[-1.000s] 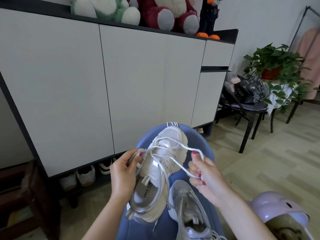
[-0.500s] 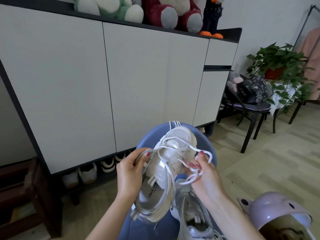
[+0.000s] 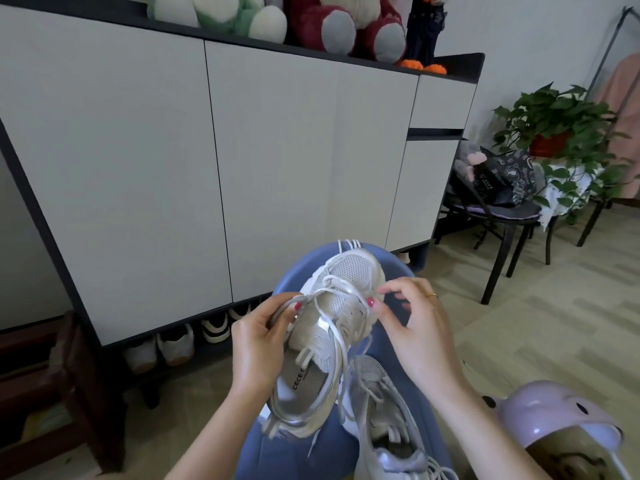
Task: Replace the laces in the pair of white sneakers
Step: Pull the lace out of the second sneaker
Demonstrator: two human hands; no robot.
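A white and silver sneaker [image 3: 332, 327] is held up over a blue stool [image 3: 298, 455], toe pointing away. My left hand [image 3: 261, 344] grips its left side, thumb on the upper near the eyelets. My right hand [image 3: 412, 327] is at the shoe's right side, thumb and forefinger pinching the white lace [image 3: 337, 289] by the eyelets, other fingers spread. Loose lace hangs down across the shoe. The second white sneaker [image 3: 388, 420] lies on the stool below, its laces in.
A long white shoe cabinet [image 3: 242, 150] stands straight ahead, with shoes [image 3: 173, 348] in the gap under it and plush toys on top. A black chair with a bag [image 3: 498, 188] and a potted plant [image 3: 561, 133] are at the right. A lilac helmet-like object [image 3: 554, 424] sits at bottom right.
My right hand has moved from pulling the lace out to the right back in to the shoe's eyelets. The lace loop it held out now lies slack on the shoe.
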